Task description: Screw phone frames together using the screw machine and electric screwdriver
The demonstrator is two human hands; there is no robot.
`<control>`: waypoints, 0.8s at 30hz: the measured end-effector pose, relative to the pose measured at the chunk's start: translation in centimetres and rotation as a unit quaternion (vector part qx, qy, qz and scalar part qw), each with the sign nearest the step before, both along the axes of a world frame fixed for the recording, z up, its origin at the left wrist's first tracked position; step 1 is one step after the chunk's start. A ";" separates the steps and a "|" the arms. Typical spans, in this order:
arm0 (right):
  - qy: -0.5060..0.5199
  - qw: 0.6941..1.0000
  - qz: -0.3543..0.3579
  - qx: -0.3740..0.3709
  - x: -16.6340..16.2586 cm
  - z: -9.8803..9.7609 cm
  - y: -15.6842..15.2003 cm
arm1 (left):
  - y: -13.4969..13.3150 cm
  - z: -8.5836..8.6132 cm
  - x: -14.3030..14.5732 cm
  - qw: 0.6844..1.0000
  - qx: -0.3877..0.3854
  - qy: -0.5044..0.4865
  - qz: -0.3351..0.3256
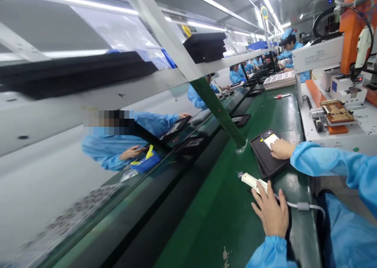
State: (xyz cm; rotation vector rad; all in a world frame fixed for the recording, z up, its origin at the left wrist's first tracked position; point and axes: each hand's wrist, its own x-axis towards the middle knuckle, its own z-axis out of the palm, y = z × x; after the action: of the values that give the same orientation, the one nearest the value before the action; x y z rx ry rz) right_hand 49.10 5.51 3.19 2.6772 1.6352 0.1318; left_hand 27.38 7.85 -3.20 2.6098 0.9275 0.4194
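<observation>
Fingers spread, my left hand (273,215) rests on the white tool (249,180), near bench (212,221); my right (282,148) touches the phone (267,136) on the farther tray (266,164), clamped or not, can't tell. A cable (292,204) snag could roll the tool.

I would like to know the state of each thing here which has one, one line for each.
Left hand: open, fingers spread over the tool
Right hand: fingers on the phone
Phone: partly covered
Tool: lying down
Black tray: flat on the bench
Cord: uncoiled
White trays: stacked
Ceiling light: on
</observation>
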 end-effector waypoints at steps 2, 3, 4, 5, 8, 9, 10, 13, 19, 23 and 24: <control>-0.014 0.999 0.035 -0.002 -0.6 0.0 -0.3 | -0.1 -0.1 -0.1 1.000 0.005 -0.006 0.004; -0.019 0.999 0.049 -0.003 -0.8 0.0 -0.5 | -0.1 -0.1 -0.1 1.000 0.009 -0.007 0.007; -0.024 0.998 0.056 -0.004 -0.7 0.0 -0.7 | -0.1 -0.2 -0.1 1.000 0.012 -0.007 0.009; -0.027 0.998 0.059 -0.007 -0.6 0.1 -0.9 | -0.1 -0.2 0.0 1.000 0.016 -0.008 0.011; -0.025 0.997 0.072 -0.028 0.5 0.7 -1.1 | 0.1 -0.4 0.0 1.000 0.023 -0.011 0.009; -0.019 0.996 0.080 -0.041 1.0 1.0 -1.0 | 0.1 -0.4 0.0 1.000 0.023 -0.011 0.006; -0.013 0.994 0.088 -0.055 1.4 1.3 -0.9 | 0.2 -0.4 0.0 1.000 0.021 -0.010 0.003; -0.001 0.990 0.102 -0.100 2.4 2.1 -0.2 | 0.4 -0.5 -0.1 1.000 0.013 -0.010 -0.005; -0.034 0.983 0.125 -0.132 1.7 2.1 0.7 | 0.6 -0.7 -0.3 1.000 0.015 -0.010 -0.011; -0.068 0.979 0.138 -0.135 2.3 1.8 0.9 | 0.6 -0.6 -0.2 1.000 0.026 -0.006 -0.005; -0.075 0.979 0.138 -0.134 2.6 1.7 1.1 | 0.5 -0.6 -0.2 1.000 0.027 -0.005 -0.005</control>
State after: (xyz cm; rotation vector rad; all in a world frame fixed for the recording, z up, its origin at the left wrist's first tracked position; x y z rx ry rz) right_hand 51.73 6.59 4.92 2.1842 1.8193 0.1009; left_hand 27.19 8.39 -3.79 2.6578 0.9117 0.4594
